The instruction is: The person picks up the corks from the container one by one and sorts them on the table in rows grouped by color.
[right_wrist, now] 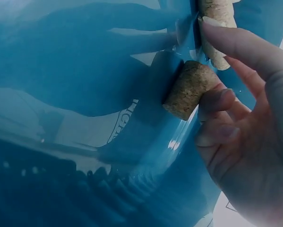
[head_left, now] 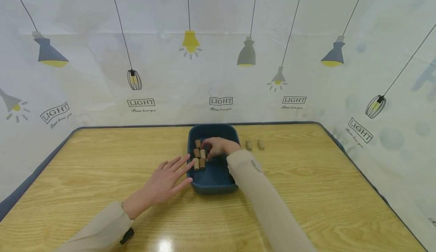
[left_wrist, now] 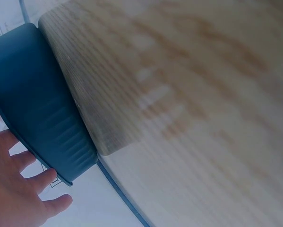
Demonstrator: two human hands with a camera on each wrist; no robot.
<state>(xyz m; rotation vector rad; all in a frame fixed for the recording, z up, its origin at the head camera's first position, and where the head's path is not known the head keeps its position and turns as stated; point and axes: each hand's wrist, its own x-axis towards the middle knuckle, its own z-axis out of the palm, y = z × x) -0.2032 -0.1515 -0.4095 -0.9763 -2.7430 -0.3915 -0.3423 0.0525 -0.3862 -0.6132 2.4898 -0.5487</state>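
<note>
Several cork stoppers (head_left: 202, 164) stand in two columns along the left side of a deep blue tray (head_left: 214, 189). Inside it, my right hand (head_left: 219, 147) pinches a cork (right_wrist: 215, 45) between thumb and fingers, as the right wrist view shows; the head view hides that cork behind the hand. Another cork (right_wrist: 191, 90) lies against its curled lower fingers. My left hand (head_left: 165, 182) has its fingers spread at the tray's left side. In the left wrist view, its fingertips lie along the tray's rim (left_wrist: 30, 151).
Two more corks, one left (head_left: 248, 145) and one right (head_left: 261, 144), stand on the wooden table (head_left: 102, 161) just right of the tray. A white wall sheet (head_left: 163, 55) printed with lamps rises behind the table and along both sides.
</note>
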